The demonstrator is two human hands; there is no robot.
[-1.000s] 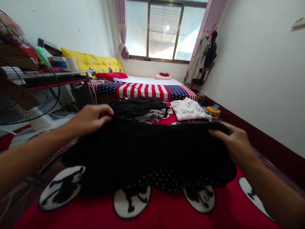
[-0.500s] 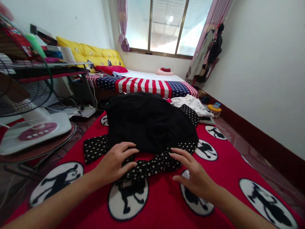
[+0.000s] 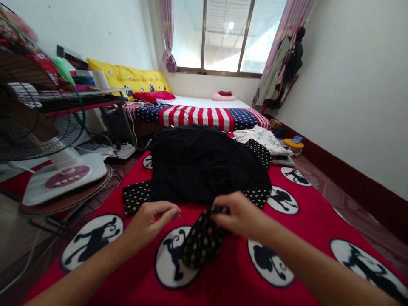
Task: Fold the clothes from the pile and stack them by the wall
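A black garment (image 3: 197,165) lies spread on a red blanket (image 3: 223,280) printed with monkey figures. Dotted black-and-white cloth shows at its left side (image 3: 137,196) and right side (image 3: 258,196). In front of its near edge, my right hand (image 3: 240,214) pinches a dotted cloth strip (image 3: 204,242), which hangs bunched down toward the blanket. Whether the strip is joined to the garment, I cannot tell. My left hand (image 3: 156,219) hovers by the garment's near left edge, fingers bent, thumb a little apart from them, holding nothing.
White printed clothes (image 3: 263,140) lie at the far right corner. To the left, a fan (image 3: 63,170) stands on a round stool (image 3: 95,191), near a cluttered desk (image 3: 92,100). Behind is a bed with a flag-pattern cover (image 3: 197,117). Clothes (image 3: 280,70) hang by the right wall.
My right hand has moved left and taken hold of the dotted strip, which is now lifted and bunched. My left hand's fingers have drawn closer together. The view has shifted slightly.
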